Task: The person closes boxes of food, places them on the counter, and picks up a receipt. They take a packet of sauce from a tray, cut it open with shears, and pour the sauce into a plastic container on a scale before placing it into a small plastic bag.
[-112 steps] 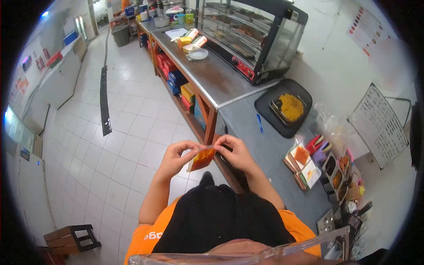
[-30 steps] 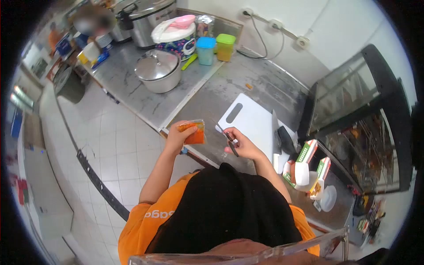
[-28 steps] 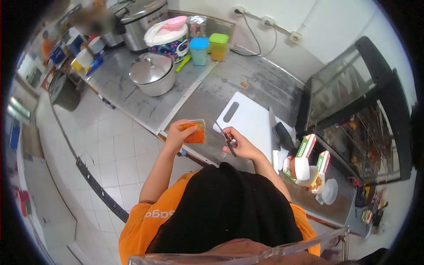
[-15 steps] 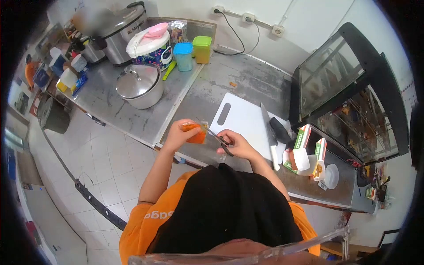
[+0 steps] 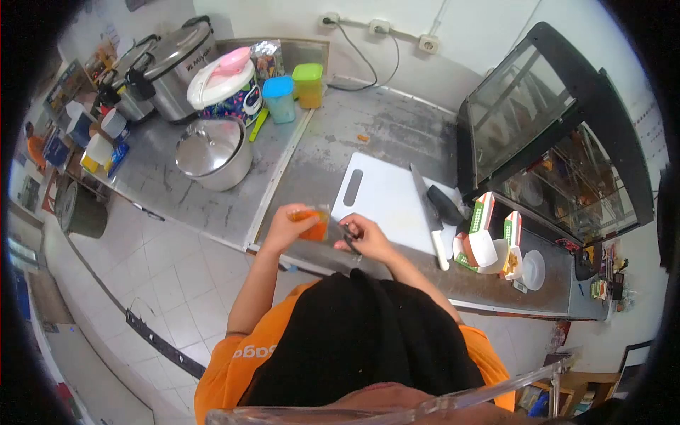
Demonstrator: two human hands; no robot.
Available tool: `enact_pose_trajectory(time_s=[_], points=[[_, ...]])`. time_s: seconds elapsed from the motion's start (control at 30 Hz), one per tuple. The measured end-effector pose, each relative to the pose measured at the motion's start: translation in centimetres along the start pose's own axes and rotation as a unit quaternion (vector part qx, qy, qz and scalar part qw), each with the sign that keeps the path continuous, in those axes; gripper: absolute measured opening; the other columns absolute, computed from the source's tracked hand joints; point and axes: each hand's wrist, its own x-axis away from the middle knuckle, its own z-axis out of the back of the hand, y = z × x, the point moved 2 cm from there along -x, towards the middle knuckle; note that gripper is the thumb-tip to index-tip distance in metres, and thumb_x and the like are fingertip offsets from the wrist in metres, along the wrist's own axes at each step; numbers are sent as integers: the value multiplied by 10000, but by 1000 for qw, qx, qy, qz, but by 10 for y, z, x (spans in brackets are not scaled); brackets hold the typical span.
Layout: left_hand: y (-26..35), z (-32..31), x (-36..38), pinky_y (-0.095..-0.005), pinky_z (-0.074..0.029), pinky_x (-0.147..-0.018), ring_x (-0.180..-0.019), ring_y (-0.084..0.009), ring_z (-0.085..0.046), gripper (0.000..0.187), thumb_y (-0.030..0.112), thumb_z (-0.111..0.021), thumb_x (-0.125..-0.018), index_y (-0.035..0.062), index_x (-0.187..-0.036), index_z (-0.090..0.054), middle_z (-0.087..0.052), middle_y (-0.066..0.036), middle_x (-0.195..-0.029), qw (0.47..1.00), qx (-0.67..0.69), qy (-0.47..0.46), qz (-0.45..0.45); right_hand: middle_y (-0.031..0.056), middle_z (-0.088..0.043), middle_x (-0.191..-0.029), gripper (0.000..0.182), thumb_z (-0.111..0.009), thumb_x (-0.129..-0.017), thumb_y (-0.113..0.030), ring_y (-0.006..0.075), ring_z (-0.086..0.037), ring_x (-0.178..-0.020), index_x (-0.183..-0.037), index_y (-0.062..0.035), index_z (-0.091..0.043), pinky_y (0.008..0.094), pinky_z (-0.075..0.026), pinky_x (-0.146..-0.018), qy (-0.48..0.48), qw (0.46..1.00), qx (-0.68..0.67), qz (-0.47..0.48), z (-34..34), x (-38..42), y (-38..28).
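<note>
Left hand: our left hand (image 5: 289,225) pinched the small clear sachet of orange sauce (image 5: 312,224) over the steel counter's front edge (image 5: 283,256).
Right hand: our right hand (image 5: 365,239) gripped small dark scissors (image 5: 345,234), blades at the sachet.
Risk: we judged sauce could spurt or fingertips get nicked.

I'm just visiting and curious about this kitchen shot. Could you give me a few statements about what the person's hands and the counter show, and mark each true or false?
1. The left hand holds a small clear packet of orange sauce. True.
2. The right hand holds a spoon. False: it holds small scissors, their tip at the packet.
3. The white cutting board lies bare on the steel counter. True.
4. The large knife is in the person's hand. False: it lies on the counter beside the board.
5. The steel pot has no lid. False: a lid covers it.
</note>
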Motion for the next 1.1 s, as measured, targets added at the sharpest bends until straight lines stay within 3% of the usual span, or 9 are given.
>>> enact_pose_trajectory(time_s=[0.1,0.17,0.3,0.57,0.63,0.7,0.77,0.87,1.1], points=[[-6,-1,-1,-222,-412,-595,-672,-66,-522,109,87,-677,-744,2,-761,-612,-586,-9,-716,1000,-14,-1,3,-82,-404,-602,440,-831,-625,-243,29,-346,-557,-924,-50,-573,198,-275,-497,16,1000,6,5,-4,-2,7],[-16,4,-3,-229,-416,-586,-652,-69,-522,118,94,-681,-736,2,-750,-609,-580,-8,-699,999,-3,-13,31,-102,-325,-597,376,-814,-648,-123,13,-302,-551,-908,-48,-553,186,-252,-500,26,999,25,-27,-8,-4,18],[-32,6,-5,-234,-418,-576,-635,-74,-522,117,89,-676,-736,-5,-742,-606,-579,-11,-681,997,-43,-44,51,-69,-385,-575,455,-847,-587,-304,42,-362,-544,-860,-44,-592,214,-285,-486,42,998,-3,-41,-20,-6,42],[-55,16,-7,-230,-449,-567,-648,-88,-558,119,87,-672,-736,-14,-750,-611,-609,-33,-708,986,-133,-86,58,-61,-406,-545,395,-841,-594,-244,50,-362,-508,-822,-44,-589,226,-297,-461,86,991,32,-100,-23,-4,70],[-52,9,3,-231,-460,-571,-653,-93,-567,122,89,-672,-740,-17,-760,-615,-613,-40,-712,977,-118,-145,103,-60,-407,-546,344,-828,-620,-195,44,-353,-501,-804,-36,-584,216,-286,-448,267,918,-206,-207,-17,-2,74],[-57,-1,17,-232,-471,-575,-657,-99,-575,125,90,-672,-744,-20,-769,-618,-617,-48,-717,963,-101,-203,146,-49,-403,-537,338,-828,-620,-187,34,-350,-496,-767,-21,-574,218,-293,-437,297,950,-87,-49,15,-1,110],[-62,-10,29,-237,-486,-582,-662,-105,-583,127,89,-664,-756,-26,-784,-621,-616,-54,-715,962,-119,-204,139,-23,-403,-518,366,-830,-608,-240,67,-366,-481,-757,-23,-576,249,-314,-442,262,956,110,-72,37,18,63],[-57,-25,35,-238,-484,-593,-662,-102,-579,128,91,-670,-747,-23,-782,-624,-620,-55,-729,968,-91,-200,117,7,-418,-509,404,-824,-598,-311,119,-399,-470,-768,-34,-585,288,-334,-455,245,949,176,-89,66,60,46],[-25,-113,27,-258,-467,-642,-682,-109,-569,105,58,-665,-733,-32,-759,-618,-619,-53,-732,960,-177,-218,-13,4,-443,-540,426,-840,-575,-303,112,-422,-496,-786,-28,-594,277,-361,-478,441,851,225,-176,127,245,54]])
